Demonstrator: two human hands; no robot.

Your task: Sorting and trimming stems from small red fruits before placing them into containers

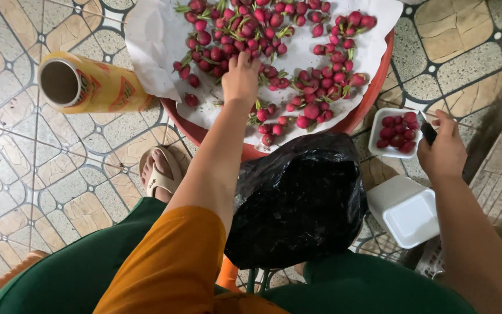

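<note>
My left hand (240, 75) reaches onto a pile of small red fruits (274, 52) with green stems, spread on white paper (155, 35) over a round red tray (373, 87). Its fingers curl down onto the fruits; whether one is pinched is hidden. My right hand (444, 148) is off to the right and grips a small dark-handled knife (428, 131). Just left of that hand, a small white foam tray (382, 125) on the floor holds several trimmed red fruits.
A black plastic bag (297, 197) hangs open in front of my knees. An empty upturned white foam tray (405, 209) lies right of it. A yellow roll of cling film (91, 84) lies on the patterned tile floor at left. My sandalled foot (159, 171) rests below the red tray.
</note>
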